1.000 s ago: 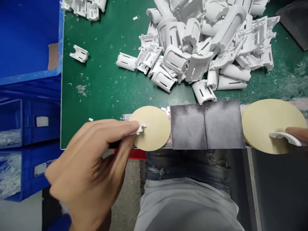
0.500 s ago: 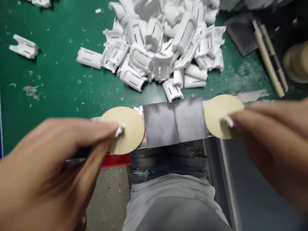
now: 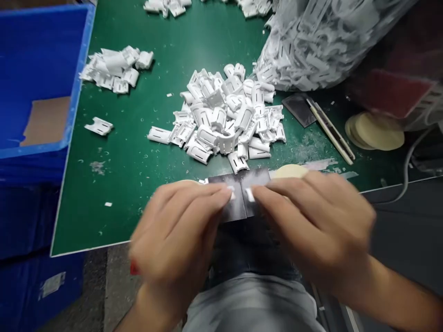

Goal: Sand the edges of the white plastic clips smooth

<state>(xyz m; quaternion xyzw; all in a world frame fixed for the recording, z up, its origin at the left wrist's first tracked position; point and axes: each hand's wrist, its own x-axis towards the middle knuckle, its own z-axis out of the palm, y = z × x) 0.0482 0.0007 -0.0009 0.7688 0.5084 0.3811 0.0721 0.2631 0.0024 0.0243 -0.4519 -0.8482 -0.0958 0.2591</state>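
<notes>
My left hand [image 3: 176,235] and my right hand [image 3: 311,226] meet, slightly blurred, over a pair of dark, dust-streaked abrasive sheets [image 3: 226,210] at the table's front edge. Each hand pinches a small white plastic piece between its fingertips: the left one [image 3: 231,193] and the right one [image 3: 249,194] sit close together, just above the sheets. A round tan abrasive disc [image 3: 290,171] shows past my right fingers, mostly hidden. The matching disc on the left is almost fully hidden by my left hand.
A heap of slotted white plastic parts [image 3: 221,115] lies on the green table mat [image 3: 104,198], with a smaller heap [image 3: 114,69] to its left. A full clear bag of parts [image 3: 321,46] stands behind. A blue bin [image 3: 38,78] stands left; stacked tan discs [image 3: 375,131] lie right.
The view has swung back and widened, showing more table. My hands have moved inward from the two discs and now meet over the dark sheets, still pinching their white pieces.
</notes>
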